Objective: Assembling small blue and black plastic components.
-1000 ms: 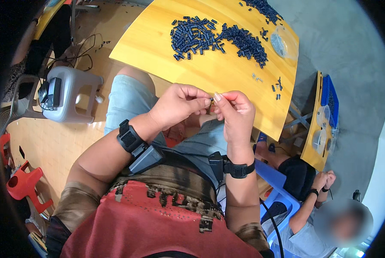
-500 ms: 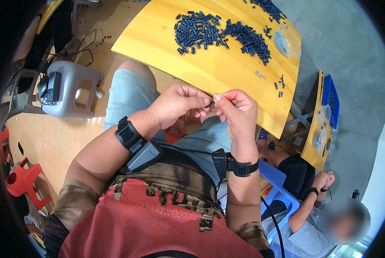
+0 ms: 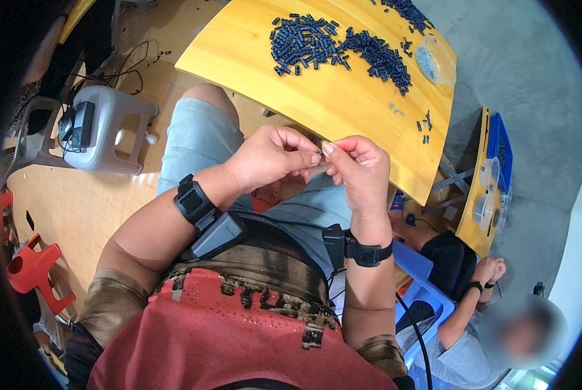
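Note:
My left hand (image 3: 268,158) and my right hand (image 3: 363,170) meet at the table's near edge, fingers pinched. Between their fingertips is a tiny dark piece (image 3: 319,153), mostly hidden; its kind does not show clearly. Beyond my hands, on the yellow table (image 3: 239,62), lie a loose heap of small black tubular parts (image 3: 302,44) and a denser heap of black parts (image 3: 380,60). Several silvery bits (image 3: 396,108) and a few stray black parts (image 3: 426,123) are scattered to the right. A clear plastic dish (image 3: 441,60) holds tiny metal pieces.
At the left stands a grey plastic stool (image 3: 109,130) with black devices and cables; a red stool (image 3: 36,270) is lower left. On the right, another person (image 3: 460,325) sits on a blue chair (image 3: 427,286) by a second table (image 3: 471,227) bearing a blue bin (image 3: 501,146) and clear dishes.
Both hands keep their pinch in nearly the same place, with only slight finger movement. The table and its heaps appear shifted slightly in the picture.

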A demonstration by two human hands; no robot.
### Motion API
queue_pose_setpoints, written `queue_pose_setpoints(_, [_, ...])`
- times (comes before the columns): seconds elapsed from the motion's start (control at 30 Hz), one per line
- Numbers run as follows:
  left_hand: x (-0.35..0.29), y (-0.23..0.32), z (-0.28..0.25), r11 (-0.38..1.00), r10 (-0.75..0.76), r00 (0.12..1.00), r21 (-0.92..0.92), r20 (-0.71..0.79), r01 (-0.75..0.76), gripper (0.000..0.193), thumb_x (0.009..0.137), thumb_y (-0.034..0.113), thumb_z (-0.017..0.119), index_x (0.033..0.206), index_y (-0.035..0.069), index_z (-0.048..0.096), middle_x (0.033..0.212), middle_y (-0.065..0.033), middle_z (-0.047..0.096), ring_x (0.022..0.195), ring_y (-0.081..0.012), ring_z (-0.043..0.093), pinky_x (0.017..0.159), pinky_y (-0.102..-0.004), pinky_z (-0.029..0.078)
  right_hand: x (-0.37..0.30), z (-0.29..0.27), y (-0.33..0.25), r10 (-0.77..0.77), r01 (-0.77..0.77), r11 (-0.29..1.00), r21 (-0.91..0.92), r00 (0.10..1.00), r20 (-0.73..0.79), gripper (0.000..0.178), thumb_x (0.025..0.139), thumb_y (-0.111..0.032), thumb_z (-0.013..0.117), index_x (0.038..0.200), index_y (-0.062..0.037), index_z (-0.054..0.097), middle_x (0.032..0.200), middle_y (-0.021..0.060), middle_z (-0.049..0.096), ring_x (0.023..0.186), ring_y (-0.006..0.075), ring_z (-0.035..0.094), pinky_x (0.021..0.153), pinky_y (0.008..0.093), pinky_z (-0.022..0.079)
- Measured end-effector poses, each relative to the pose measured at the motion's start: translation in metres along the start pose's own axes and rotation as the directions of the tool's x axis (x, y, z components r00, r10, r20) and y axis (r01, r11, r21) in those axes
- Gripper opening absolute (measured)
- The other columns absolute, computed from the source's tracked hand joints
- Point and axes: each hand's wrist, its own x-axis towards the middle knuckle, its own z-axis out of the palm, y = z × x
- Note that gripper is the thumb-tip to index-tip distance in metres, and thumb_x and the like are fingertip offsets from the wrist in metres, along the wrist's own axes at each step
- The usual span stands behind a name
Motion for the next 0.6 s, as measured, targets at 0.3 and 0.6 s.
queue_pose_setpoints(0.3, [-0.016,-0.006,0.007,0.972,0.135,0.988,0.203,-0.077,-0.117,0.013,0.085,0.014,0.061,0.09,0.003,0.066,0.066,0.0005,0.062,0.05,-0.0024,0.052,0.042,-0.0171,0.04,-0.019,0.017,0.011,-0.101,0.093,0.993,-0.07,0.986,-0.132,0.012,0.078,-0.008,0.069,0.074,0.0006,0.063,0.059,0.0018,0.059,0.047,0.0048,0.053,0.04,0.0178,0.04])
queue_pose_setpoints(0.6, [-0.032,-0.025,0.01,0.95,0.231,0.964,0.246,-0.131,-0.194,0.013,0.086,0.011,0.059,0.085,0.0,0.066,0.063,0.0004,0.061,0.05,-0.0019,0.051,0.041,-0.0186,0.04,-0.038,0.034,0.026,-0.215,0.198,0.974,-0.114,0.962,-0.166,0.01,0.08,-0.008,0.067,0.075,0.0004,0.064,0.058,0.0,0.059,0.047,0.0038,0.051,0.042,0.0179,0.04])
